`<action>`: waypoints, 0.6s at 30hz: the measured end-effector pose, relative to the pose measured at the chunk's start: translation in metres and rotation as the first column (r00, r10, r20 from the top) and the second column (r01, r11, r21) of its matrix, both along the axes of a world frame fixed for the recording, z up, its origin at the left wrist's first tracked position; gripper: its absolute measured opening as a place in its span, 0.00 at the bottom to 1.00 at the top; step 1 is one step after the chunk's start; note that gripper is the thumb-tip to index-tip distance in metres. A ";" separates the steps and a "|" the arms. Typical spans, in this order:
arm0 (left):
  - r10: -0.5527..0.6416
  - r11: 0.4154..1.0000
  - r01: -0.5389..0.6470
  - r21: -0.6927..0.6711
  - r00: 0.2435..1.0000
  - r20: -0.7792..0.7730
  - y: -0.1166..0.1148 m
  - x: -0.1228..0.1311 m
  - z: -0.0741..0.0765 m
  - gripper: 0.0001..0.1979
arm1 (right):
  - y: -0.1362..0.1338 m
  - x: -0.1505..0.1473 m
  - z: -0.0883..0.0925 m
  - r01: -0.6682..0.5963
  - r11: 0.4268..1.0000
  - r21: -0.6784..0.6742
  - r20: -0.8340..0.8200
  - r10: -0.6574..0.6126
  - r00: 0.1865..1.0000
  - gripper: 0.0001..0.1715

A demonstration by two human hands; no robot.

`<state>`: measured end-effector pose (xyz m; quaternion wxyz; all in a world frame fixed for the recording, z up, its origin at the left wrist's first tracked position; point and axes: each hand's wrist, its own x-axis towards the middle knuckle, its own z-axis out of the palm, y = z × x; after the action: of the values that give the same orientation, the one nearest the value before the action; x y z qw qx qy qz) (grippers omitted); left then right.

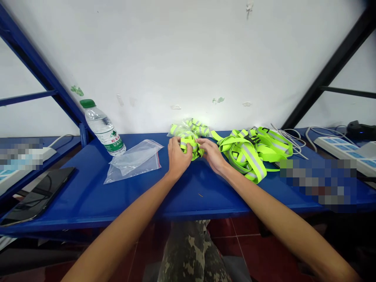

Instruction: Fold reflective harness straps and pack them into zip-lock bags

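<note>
On my feed both hands meet over the middle of the blue bench (88,196), at its far half. The left hand (177,156) has its fingers curled tight around a folded strap bundle (191,148) of neon-yellow reflective webbing, and the right hand (213,156) pinches the same bundle from the right side with its fingertips, so the bundle sits between them just above the bench top. Just beyond it, against the wall, I make out a bagged bundle (192,126) in clear plastic, which I take as one piece already packed. To the right lies a loose strap pile (252,150), tangled and unfolded, so by my reckoning most of the work is yet to be done. Left of the hands, empty zip bags (133,160) lie flat, with a water bottle (102,128) leaning behind them.
</note>
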<state>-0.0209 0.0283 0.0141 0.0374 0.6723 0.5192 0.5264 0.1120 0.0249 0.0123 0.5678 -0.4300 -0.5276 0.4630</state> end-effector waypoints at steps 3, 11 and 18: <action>0.046 0.999 -0.046 0.015 0.998 0.042 0.004 -0.006 0.001 0.08 | -0.004 0.000 0.003 -0.031 0.999 0.015 -0.016 0.031 0.999 0.20; -0.099 0.993 0.104 -0.052 0.991 0.086 0.006 -0.013 0.004 0.09 | 0.005 0.003 -0.007 0.041 0.989 0.145 0.152 -0.064 0.986 0.26; -0.371 0.923 0.377 -0.084 0.926 0.072 -0.002 -0.010 0.004 0.16 | 0.013 0.010 -0.011 0.167 0.976 0.142 0.115 -0.184 0.976 0.27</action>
<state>-0.0306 0.0259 0.0180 0.1835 0.7417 0.4048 0.5022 0.1216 0.0381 0.0016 0.5985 -0.4654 -0.5522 0.3467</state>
